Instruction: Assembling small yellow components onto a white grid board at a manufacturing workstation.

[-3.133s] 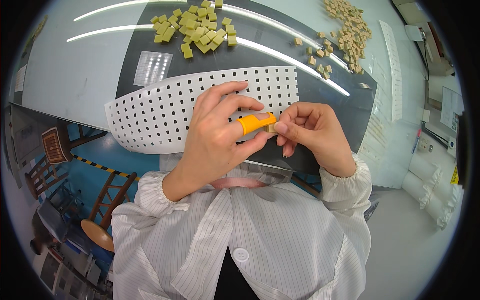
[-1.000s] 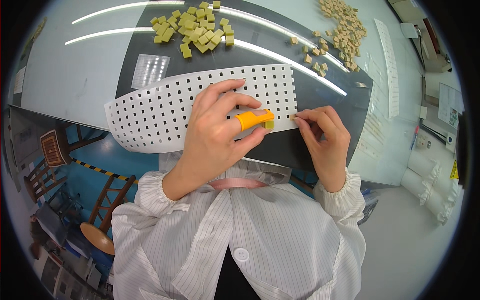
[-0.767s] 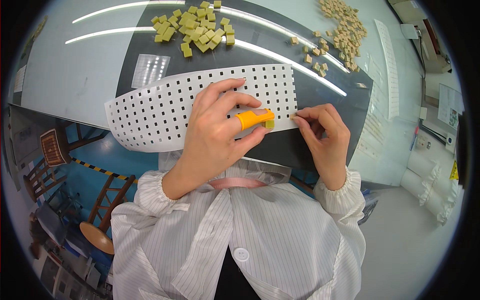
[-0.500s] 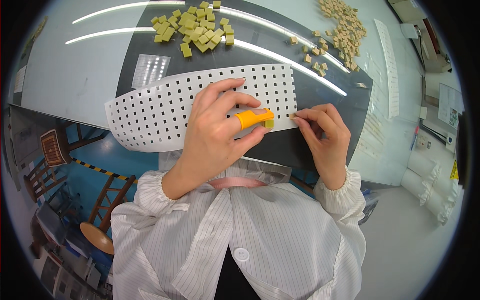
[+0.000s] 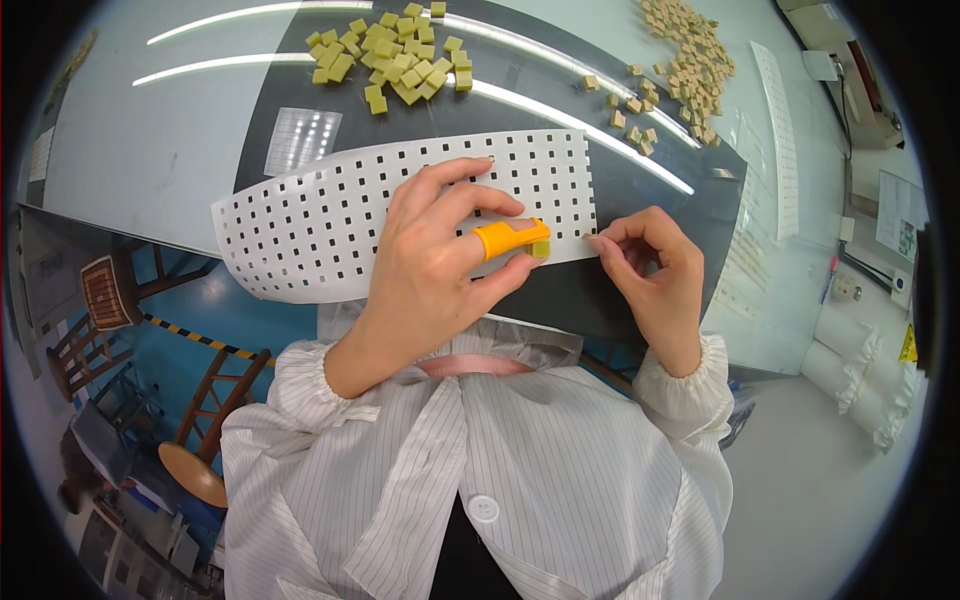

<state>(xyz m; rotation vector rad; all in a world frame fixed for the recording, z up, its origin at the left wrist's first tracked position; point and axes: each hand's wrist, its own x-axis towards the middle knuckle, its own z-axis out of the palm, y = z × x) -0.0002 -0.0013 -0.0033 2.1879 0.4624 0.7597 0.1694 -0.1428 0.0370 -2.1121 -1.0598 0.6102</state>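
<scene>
A white sheet (image 5: 330, 225) with rows of small black squares lies across the dark table surface in front of me. My left hand (image 5: 430, 245) rests over its right half and wears a yellow finger sleeve (image 5: 505, 239) on one finger. Between that finger and the thumb it pinches a small yellow-green block (image 5: 540, 249) just above the sheet. My right hand (image 5: 655, 265) is at the sheet's lower right corner, thumb and forefinger pinched together. A tiny tan piece shows at their tips, too small to name.
A heap of yellow-green blocks (image 5: 395, 55) lies beyond the sheet. Many small tan blocks (image 5: 690, 65) are scattered at the far right. A shiny clear sheet (image 5: 302, 140) lies behind the white sheet's left part. Another dotted strip (image 5: 775, 120) is at the right.
My right hand has shifted slightly right, and its fingers have curled in more. My left hand keeps its pinch on the block almost unmoved.
</scene>
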